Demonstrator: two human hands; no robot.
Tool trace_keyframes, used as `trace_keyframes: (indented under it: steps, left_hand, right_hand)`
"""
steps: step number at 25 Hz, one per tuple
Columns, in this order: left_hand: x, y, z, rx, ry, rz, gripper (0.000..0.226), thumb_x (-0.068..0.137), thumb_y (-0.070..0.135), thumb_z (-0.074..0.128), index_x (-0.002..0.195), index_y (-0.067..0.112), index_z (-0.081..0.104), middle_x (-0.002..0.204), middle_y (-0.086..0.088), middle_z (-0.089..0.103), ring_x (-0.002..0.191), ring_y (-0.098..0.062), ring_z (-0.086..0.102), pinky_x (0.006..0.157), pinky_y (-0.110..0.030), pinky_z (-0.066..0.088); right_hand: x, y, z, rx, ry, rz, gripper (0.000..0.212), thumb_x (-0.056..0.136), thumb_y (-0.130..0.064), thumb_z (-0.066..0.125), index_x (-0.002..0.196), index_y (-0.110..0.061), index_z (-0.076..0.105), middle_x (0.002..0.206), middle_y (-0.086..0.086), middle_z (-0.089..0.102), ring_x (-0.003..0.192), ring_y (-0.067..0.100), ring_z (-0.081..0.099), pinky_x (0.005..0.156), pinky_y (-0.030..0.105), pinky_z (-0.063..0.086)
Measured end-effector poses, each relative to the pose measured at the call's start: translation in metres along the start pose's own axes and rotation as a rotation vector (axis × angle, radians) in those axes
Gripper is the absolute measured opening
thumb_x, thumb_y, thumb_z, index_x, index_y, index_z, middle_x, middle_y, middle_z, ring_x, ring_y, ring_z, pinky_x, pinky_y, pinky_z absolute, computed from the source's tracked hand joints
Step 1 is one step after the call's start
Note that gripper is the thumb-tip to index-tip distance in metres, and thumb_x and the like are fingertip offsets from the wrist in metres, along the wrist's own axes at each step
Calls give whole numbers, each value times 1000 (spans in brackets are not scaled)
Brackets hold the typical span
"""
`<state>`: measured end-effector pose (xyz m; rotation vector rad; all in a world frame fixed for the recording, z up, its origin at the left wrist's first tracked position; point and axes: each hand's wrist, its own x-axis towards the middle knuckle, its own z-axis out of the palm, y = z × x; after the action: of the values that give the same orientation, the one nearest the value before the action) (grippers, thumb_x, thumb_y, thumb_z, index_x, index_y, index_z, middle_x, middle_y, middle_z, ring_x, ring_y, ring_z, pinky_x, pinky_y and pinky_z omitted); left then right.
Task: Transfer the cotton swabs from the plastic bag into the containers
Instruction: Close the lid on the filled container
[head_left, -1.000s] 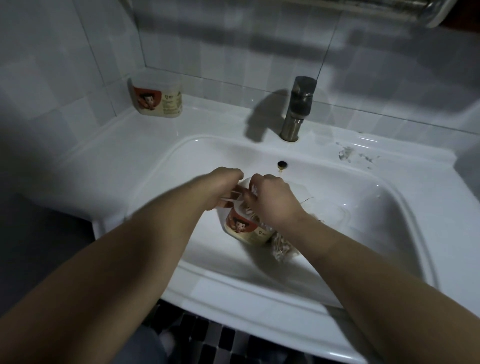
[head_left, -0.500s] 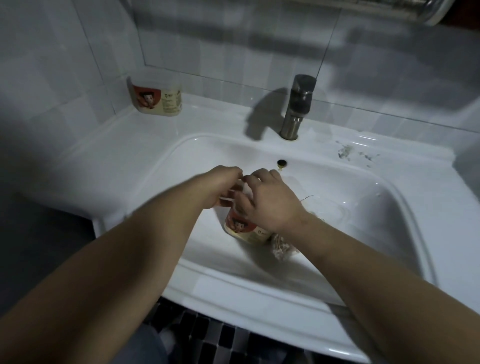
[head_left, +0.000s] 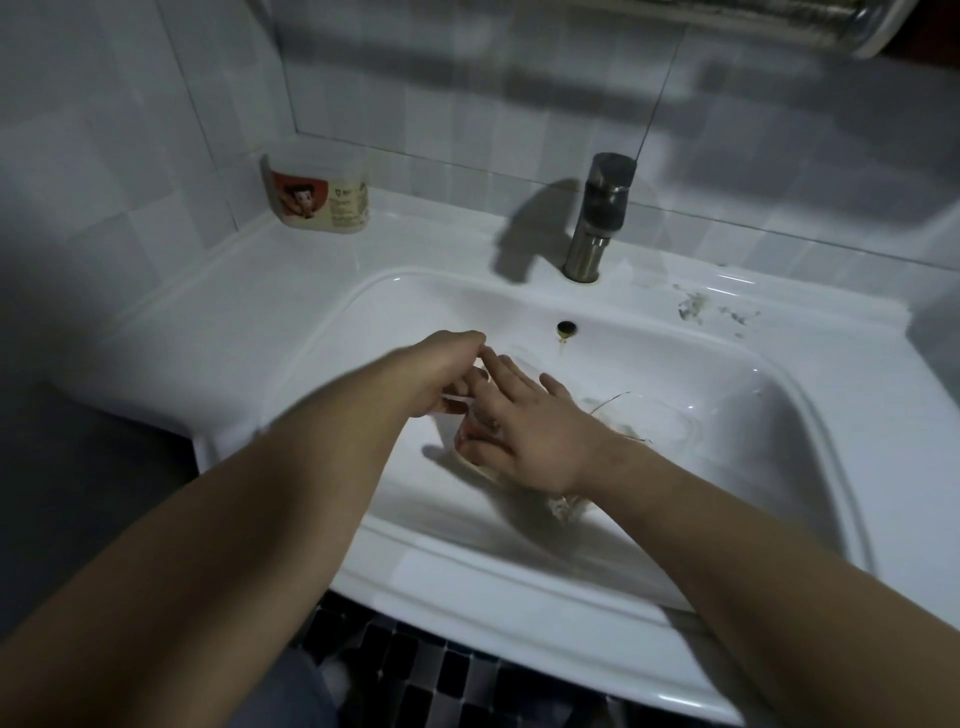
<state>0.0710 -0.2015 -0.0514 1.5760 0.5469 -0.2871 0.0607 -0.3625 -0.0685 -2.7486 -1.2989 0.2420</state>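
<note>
A clear container with a red cartoon label stands in the white sink, mostly hidden by my hands. My left hand grips its upper rim from the left. My right hand lies flat over its mouth with straight fingers. The clear plastic bag lies in the basin under and beyond my right wrist. A bunch of cotton swabs shows inside it below the wrist. A second container with the same label stands on the counter at the back left.
A metal faucet rises behind the basin, with the overflow hole below it. Grey smudges mark the counter at the right. Tiled walls close the back and left. Dark checkered floor shows below the sink's front edge.
My right hand has gone from curled fingers at the container's mouth to a flat hand laid over it. The left hand has kept its hold on the rim.
</note>
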Motion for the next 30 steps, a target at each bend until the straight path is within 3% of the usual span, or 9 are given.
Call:
trace_keyframes:
  steps: [4,6,10,15,19,22,25,28,30]
  left_hand:
    - [-3,1,1,-12,-13,-18,27,104,30,43,119,18,62,103,-4,65,97,-23,66,92,-41,56]
    - [-4,0,1,-7,-24,-16,28,104,30,42,115,15,64,102,-7,69,93,-26,69,93,-42,56]
    - [-1,-2,1,46,-22,-16,23,101,26,46,102,12,65,104,-13,72,92,-27,68,97,-42,53]
    - [-3,-2,5,185,-39,26,12,99,13,49,93,15,59,97,-8,64,85,-20,62,67,-28,50]
    - [-1,-5,5,248,-51,82,44,97,6,61,138,19,53,125,-10,63,98,-20,64,65,-27,49]
    - [3,-8,5,222,-58,83,52,97,5,64,145,16,48,129,-12,64,104,-23,66,72,-28,54]
    - [6,-8,6,202,-76,102,48,96,2,64,141,14,55,123,-10,69,96,-21,68,71,-28,55]
    - [4,-6,3,239,-70,138,42,91,-6,60,125,18,67,110,-7,74,87,-18,69,70,-25,55]
    - [1,-2,3,238,-35,143,39,91,-6,55,117,20,69,107,-6,75,86,-17,69,69,-25,54]
  right_hand:
    - [-2,-4,-2,-1,-142,16,111,76,-83,18,163,-17,-3,171,3,-10,158,20,-4,125,57,8]
    - [-2,-2,-7,77,-65,20,94,93,-71,34,163,-15,7,172,4,-4,157,19,5,124,56,17]
    - [-5,18,-36,201,80,180,73,104,-46,48,162,-12,21,168,8,23,153,23,26,122,30,21]
    - [-21,49,-49,218,15,405,49,107,-35,43,153,-18,44,155,4,48,142,22,45,113,28,32]
    - [-29,62,-38,249,57,464,45,105,-30,46,148,-18,51,148,3,56,137,22,49,108,26,35]
    - [-28,70,-33,350,124,534,43,102,-27,48,143,-20,56,141,0,61,123,20,59,96,22,41]
    - [-27,76,-29,505,160,590,45,101,-30,48,145,-23,53,135,-2,65,90,10,67,81,20,45]
    - [-26,77,-24,572,130,576,47,100,-32,48,146,-26,52,136,-1,65,114,18,65,100,33,50]
    - [-26,78,-22,655,147,550,38,99,-26,48,136,-25,59,123,-1,70,112,19,67,98,36,53]
